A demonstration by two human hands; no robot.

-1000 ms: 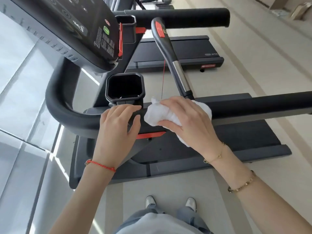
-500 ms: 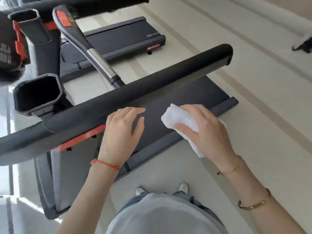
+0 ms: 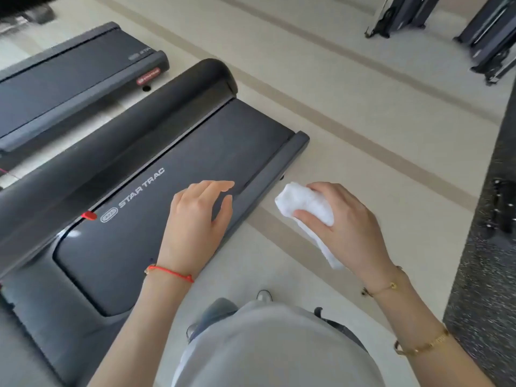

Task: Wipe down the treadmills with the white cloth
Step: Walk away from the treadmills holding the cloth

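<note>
Head view, person standing at the near right side of a dark grey treadmill with a long black padded handrail (image 3: 111, 141) and a matt black running belt (image 3: 195, 157). The right hand (image 3: 346, 219) holds a bunched white terry cloth (image 3: 304, 205): the fingers curl over the top of the wad and the thumb presses it from below, with a loose tail of cloth hanging toward the wrist. The cloth is in the air over the pale beige floor (image 3: 363, 129), just right of the grey side rail of the deck (image 3: 268, 177), touching no part of the machine. The left hand (image 3: 195, 219) hovers over the near edge of the deck, holding nothing, fingers relaxed, lightly curved and close together, thumb apart.

The cloth appears to be between strokes, so the next surface is probably the side rail or the rear end of the deck. To do this well, the wad is best flattened so that a broad face meets the surface, and drawn along the rail's length in overlapping passes. The hanging tail should be tucked in so that it does not drag on the floor. A second dark treadmill (image 3: 72, 76) lies at far left, and folded grey machines (image 3: 418, 12) stand at far right; whether they have been wiped cannot be told.
</note>
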